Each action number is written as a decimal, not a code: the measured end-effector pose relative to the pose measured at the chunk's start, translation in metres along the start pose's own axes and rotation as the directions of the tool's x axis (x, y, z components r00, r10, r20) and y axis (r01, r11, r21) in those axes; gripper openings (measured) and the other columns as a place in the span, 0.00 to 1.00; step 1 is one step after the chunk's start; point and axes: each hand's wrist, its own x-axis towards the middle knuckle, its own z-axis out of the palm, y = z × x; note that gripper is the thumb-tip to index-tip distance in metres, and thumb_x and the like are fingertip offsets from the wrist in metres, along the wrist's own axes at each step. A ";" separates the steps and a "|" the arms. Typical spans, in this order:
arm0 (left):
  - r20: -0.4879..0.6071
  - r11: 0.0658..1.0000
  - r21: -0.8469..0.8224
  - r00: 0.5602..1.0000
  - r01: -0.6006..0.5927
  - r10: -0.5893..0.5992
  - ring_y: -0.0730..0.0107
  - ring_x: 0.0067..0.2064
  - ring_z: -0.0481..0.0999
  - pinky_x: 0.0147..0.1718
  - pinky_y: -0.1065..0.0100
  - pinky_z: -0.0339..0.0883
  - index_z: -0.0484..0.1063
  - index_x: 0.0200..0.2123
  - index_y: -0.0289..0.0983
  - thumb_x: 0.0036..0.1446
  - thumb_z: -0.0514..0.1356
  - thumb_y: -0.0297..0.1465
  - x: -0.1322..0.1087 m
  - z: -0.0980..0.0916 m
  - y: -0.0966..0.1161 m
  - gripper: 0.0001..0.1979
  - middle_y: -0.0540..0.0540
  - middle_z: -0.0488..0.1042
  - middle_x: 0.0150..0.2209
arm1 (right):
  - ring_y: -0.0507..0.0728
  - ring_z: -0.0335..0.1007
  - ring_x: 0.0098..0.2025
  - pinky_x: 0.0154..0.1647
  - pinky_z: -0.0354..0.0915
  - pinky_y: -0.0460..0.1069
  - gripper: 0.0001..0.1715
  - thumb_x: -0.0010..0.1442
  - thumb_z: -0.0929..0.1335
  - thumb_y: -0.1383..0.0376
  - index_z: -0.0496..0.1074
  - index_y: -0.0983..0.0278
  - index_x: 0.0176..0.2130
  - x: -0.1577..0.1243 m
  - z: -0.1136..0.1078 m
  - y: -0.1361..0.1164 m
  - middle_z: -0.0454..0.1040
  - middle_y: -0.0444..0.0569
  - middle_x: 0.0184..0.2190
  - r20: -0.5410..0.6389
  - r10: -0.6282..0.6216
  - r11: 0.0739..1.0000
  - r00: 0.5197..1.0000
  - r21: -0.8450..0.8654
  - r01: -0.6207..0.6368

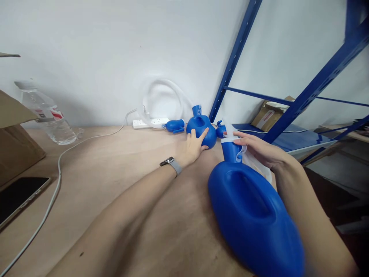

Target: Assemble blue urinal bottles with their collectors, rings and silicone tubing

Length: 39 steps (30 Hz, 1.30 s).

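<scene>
A large blue urinal bottle (pixel 248 215) lies tilted in front of me on the right, its neck pointing away. My right hand (pixel 256 148) is closed at its white cap (pixel 230 140), from which a clear tube rises. Farther back, a second blue urinal bottle (pixel 201 127) sits on the table. Against its near side rests my left hand (pixel 195 145), fingers spread and a watch on the wrist. Two small blue funnel-like pieces, one on the left (pixel 175 125) and one on the right (pixel 220 130), flank the far bottle. A clear coiled tube (pixel 164 82) stands behind, against the wall.
At the wall is a white power strip (pixel 150 123), its cable (pixel 59 169) running along the left. A water bottle (pixel 54 115), a cardboard box (pixel 17 150) and a phone (pixel 21 196) are on the left. A blue metal rack (pixel 314 80) with a small box (pixel 268 115) stands right.
</scene>
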 end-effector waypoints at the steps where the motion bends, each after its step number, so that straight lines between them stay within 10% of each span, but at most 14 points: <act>1: 0.015 1.000 -0.003 1.000 0.000 0.000 0.37 0.66 0.67 0.61 0.42 0.67 0.44 0.77 0.48 0.70 0.60 0.35 0.004 0.000 0.000 0.39 0.31 0.56 0.70 | 0.66 0.81 0.46 0.42 0.80 0.55 0.36 0.50 0.78 0.55 0.75 0.56 0.57 -0.004 0.001 -0.001 0.82 0.52 0.49 -0.035 0.013 1.000 0.999 0.007 -0.012; 7: 0.226 0.992 -0.060 0.967 -0.111 0.122 0.56 0.54 0.78 0.52 0.50 0.77 0.72 0.59 0.37 0.69 0.63 0.39 0.010 -0.013 -0.014 0.19 0.39 0.74 0.59 | 0.54 0.70 0.25 0.20 0.68 0.45 0.27 0.37 0.81 0.60 0.79 0.59 0.40 -0.041 -0.013 -0.007 0.77 0.44 0.27 -0.277 0.022 0.994 0.961 0.108 0.009; 16: 0.351 0.979 -0.126 0.916 -0.160 0.195 0.49 0.67 0.71 0.67 0.54 0.64 0.65 0.68 0.36 0.66 0.60 0.41 -0.075 -0.092 -0.044 0.31 0.35 0.71 0.67 | 0.61 0.72 0.20 0.11 0.66 0.51 0.31 0.33 0.84 0.52 0.78 0.47 0.38 -0.101 -0.009 -0.033 0.78 0.47 0.24 -0.365 -0.203 0.979 0.909 -0.093 0.181; 20: 0.255 0.982 -0.125 0.952 -0.140 0.169 0.47 0.77 0.53 0.73 0.48 0.54 0.38 0.78 0.36 0.63 0.62 0.47 -0.125 -0.131 -0.050 0.50 0.32 0.48 0.77 | 0.58 0.68 0.17 0.11 0.65 0.50 0.29 0.35 0.83 0.50 0.78 0.50 0.38 -0.103 0.018 -0.065 0.74 0.44 0.20 -0.136 -0.409 0.892 0.902 -0.266 0.365; 23: -0.008 0.989 -0.112 0.995 -0.100 0.100 0.47 0.79 0.40 0.75 0.45 0.47 0.27 0.77 0.39 0.60 0.65 0.46 -0.152 -0.158 -0.055 0.58 0.32 0.37 0.79 | 0.55 0.70 0.21 0.18 0.69 0.48 0.26 0.39 0.82 0.52 0.79 0.58 0.37 -0.088 0.049 -0.094 0.76 0.44 0.25 0.151 -0.465 0.828 0.872 -0.275 0.489; 30: -0.187 0.978 -0.193 0.976 0.073 -0.110 0.36 0.77 0.50 0.71 0.37 0.51 0.24 0.76 0.37 0.47 0.74 0.50 -0.178 -0.212 -0.094 0.73 0.22 0.49 0.76 | 0.56 0.76 0.33 0.32 0.72 0.47 0.25 0.42 0.81 0.56 0.81 0.61 0.40 -0.019 0.113 -0.131 0.80 0.43 0.34 0.710 -0.374 0.775 0.596 -0.114 0.621; 33: -0.067 0.929 -0.353 0.987 0.111 -0.143 0.40 0.71 0.66 0.66 0.38 0.60 0.32 0.77 0.40 0.52 0.72 0.49 -0.186 -0.219 -0.111 0.64 0.27 0.69 0.67 | 0.60 0.79 0.42 0.42 0.75 0.50 0.28 0.39 0.82 0.58 0.82 0.62 0.41 0.003 0.127 -0.137 0.82 0.46 0.40 0.807 -0.342 0.785 0.482 -0.036 0.618; 39: -0.015 0.895 -0.438 0.995 0.084 -0.101 0.49 0.63 0.75 0.60 0.47 0.71 0.64 0.66 0.42 0.52 0.72 0.46 -0.196 -0.212 -0.128 0.41 0.34 0.72 0.64 | 0.61 0.79 0.47 0.49 0.75 0.52 0.33 0.42 0.82 0.56 0.82 0.62 0.47 0.016 0.131 -0.144 0.83 0.48 0.47 0.878 -0.246 0.817 0.411 -0.040 0.575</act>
